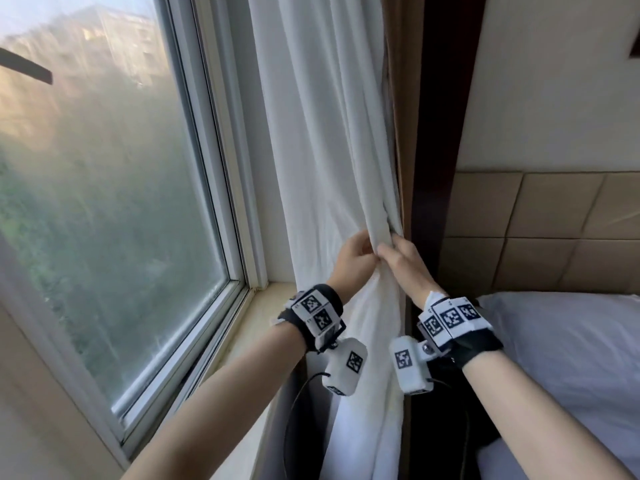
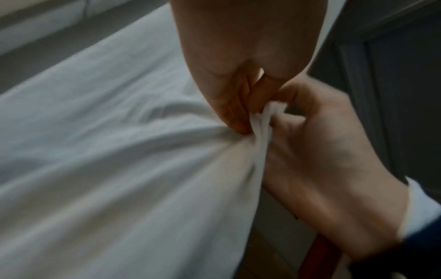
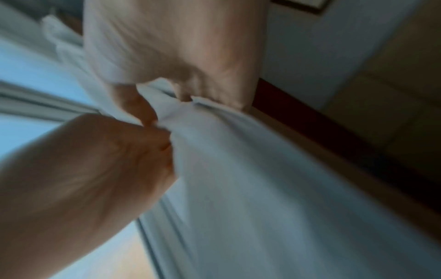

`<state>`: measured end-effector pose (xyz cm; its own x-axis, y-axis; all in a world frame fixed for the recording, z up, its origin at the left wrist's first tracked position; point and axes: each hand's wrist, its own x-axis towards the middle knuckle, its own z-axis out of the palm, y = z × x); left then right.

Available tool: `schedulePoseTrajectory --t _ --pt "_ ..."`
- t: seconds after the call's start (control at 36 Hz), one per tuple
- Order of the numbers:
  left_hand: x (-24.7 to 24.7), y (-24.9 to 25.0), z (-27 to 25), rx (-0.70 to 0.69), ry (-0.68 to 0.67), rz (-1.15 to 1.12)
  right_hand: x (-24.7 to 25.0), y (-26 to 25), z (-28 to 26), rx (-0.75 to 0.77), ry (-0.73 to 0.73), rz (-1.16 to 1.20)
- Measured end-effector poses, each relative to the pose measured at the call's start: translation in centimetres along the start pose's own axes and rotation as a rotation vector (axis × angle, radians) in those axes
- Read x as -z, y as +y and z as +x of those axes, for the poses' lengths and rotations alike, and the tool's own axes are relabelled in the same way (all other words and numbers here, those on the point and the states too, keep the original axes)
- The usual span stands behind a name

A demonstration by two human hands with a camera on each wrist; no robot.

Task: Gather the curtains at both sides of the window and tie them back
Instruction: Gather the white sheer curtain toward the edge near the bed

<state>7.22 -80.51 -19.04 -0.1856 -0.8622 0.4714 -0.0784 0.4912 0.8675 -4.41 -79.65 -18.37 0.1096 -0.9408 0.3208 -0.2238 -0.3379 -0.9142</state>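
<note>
A white curtain hangs at the right side of the window, drawn into folds. Both hands meet on it at sill height. My left hand pinches a bunch of folds from the window side, and my right hand grips the same bunch from the wall side, knuckles almost touching. The left wrist view shows my left hand and right hand squeezing narrow white folds between them. In the right wrist view my right hand curls into the curtain above the left hand. No tie-back shows.
A brown drape hangs behind the white curtain against a dark wooden frame. The stone sill runs below the glass. A bed with a white pillow and padded headboard stands close on the right.
</note>
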Motion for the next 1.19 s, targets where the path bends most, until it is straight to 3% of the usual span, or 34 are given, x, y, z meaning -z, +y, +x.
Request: schedulePoseTrajectory --t 0.11,0.22,0.42,0.5,0.56,0.58,0.67,0.78,0.86,1.0,1.11,1.19 --pt "1.6 0.3 0.3 0.185 -0.115 -0.239 0.7 0.8 1.3 0.033 0.021 -0.126" --pt "3.5 0.0 1.2 0.222 -0.109 -0.172 0.3 1.3 2.0 0.063 0.031 -0.228" --pt "3.3 -1.6 1.5 0.118 0.097 -0.247 -0.3 0.9 2.2 0.054 0.011 -0.414" --pt "3.1 -2.9 2.2 0.077 0.306 -0.206 0.2 1.3 2.3 0.017 0.028 -0.452" --pt "4.5 -4.2 3.2 0.131 0.440 -0.197 1.1 1.5 2.3 0.000 0.059 -0.463" --pt "5.6 -5.0 3.8 0.200 0.444 -0.191 1.7 1.5 2.3 0.005 0.076 -0.458" --pt "8.8 -7.5 5.0 0.396 0.258 -0.147 2.9 1.7 2.2 0.002 0.134 -0.404" --pt "9.5 -9.5 5.9 0.452 0.007 0.037 2.9 2.5 2.6 -0.031 0.233 -0.318" --pt "7.6 -9.4 6.6 0.511 -0.061 -0.064 2.2 2.9 3.2 -0.042 0.289 -0.349" --pt "3.5 -8.2 7.8 0.470 -0.169 -0.210 1.3 3.6 4.7 -0.074 0.354 -0.407" --pt "2.1 -7.7 7.7 0.505 -0.233 -0.460 1.0 3.7 4.9 -0.067 0.409 -0.492" --pt "1.6 -8.1 7.5 0.484 -0.282 -0.443 1.2 3.5 5.0 -0.041 0.448 -0.555"
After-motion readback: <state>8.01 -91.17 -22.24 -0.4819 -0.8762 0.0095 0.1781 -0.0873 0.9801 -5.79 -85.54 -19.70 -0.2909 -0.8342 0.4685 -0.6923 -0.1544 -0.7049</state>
